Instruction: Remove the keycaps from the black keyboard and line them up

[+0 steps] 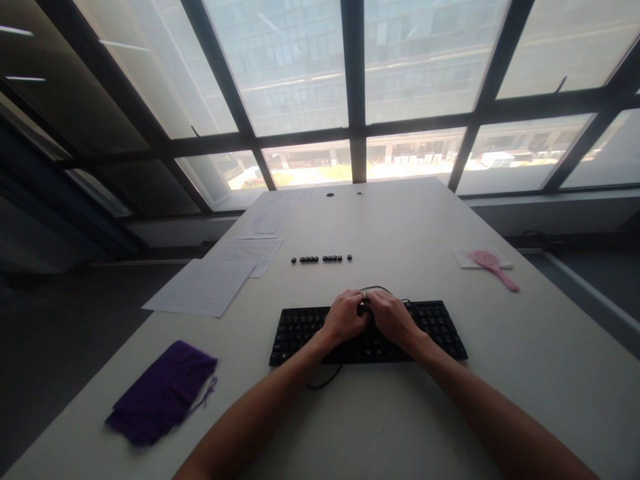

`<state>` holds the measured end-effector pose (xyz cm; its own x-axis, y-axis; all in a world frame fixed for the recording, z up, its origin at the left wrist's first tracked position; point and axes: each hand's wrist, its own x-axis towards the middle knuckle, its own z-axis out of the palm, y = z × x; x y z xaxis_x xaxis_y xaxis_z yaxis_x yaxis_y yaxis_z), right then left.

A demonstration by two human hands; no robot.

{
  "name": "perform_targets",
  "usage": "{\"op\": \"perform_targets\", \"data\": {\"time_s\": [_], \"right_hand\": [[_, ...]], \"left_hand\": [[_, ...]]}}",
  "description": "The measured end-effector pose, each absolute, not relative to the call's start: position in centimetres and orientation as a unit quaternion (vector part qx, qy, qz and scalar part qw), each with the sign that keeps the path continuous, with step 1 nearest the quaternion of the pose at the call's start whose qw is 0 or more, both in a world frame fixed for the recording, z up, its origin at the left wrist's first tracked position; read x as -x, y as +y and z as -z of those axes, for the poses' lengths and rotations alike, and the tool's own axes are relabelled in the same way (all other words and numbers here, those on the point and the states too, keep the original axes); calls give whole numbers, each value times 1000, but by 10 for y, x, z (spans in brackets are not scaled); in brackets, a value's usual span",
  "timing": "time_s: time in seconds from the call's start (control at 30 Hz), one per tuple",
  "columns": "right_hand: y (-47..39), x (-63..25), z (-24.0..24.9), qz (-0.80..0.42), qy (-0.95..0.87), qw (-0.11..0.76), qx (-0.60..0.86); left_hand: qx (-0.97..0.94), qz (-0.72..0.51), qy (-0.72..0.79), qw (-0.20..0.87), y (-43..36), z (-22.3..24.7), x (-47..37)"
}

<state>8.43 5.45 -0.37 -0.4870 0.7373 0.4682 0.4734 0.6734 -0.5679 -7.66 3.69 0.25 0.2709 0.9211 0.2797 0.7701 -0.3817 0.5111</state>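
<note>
A black keyboard (300, 328) lies flat on the white table in front of me. Both hands meet over the upper middle of it, fingertips close together near its back edge. My left hand (346, 316) is closed, with the thumb and fingers curled inward. My right hand (391, 313) is also closed, its fingers bent down against the left fingertips. Whatever sits between the fingertips is too small and hidden to make out. Beyond the keyboard, several loose black keycaps (332, 258) stand in a row, with gaps between groups.
Paper sheets (200, 287) cover the table's left side. A purple cloth pouch (163, 393) lies at the near left. On the right, a pink hairbrush (493, 267) rests partly on a white tissue (461, 259). The keyboard's cable (327, 383) loops out in front. Windows stand behind the table (400, 227).
</note>
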Motion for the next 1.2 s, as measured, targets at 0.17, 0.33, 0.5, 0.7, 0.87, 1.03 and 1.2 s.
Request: {"op": "perform_targets", "data": {"time_s": [0.17, 0.33, 0.5, 0.7, 0.87, 1.03, 1.2], "right_hand": [[55, -83, 12, -257, -756, 408, 443], [60, -85, 11, -313, -701, 445, 460], [58, -84, 8, -339, -680, 468, 450], [58, -82, 7, -345, -679, 462, 454], [60, -84, 10, -327, -678, 481, 449], [60, -84, 11, -332, -675, 484, 448], [61, -82, 10, -353, -639, 506, 459]], "left_hand": [[-775, -290, 533, 177, 41, 2, 79], [-761, -328, 520, 208, 42, 5, 79], [-744, -386, 496, 224, 38, 5, 79], [-740, -424, 489, 184, 35, 10, 78], [-795, -368, 466, 125, 34, 12, 76], [-798, -382, 448, 130, 31, 10, 77], [-745, -419, 486, 184, 55, -4, 85]]}}
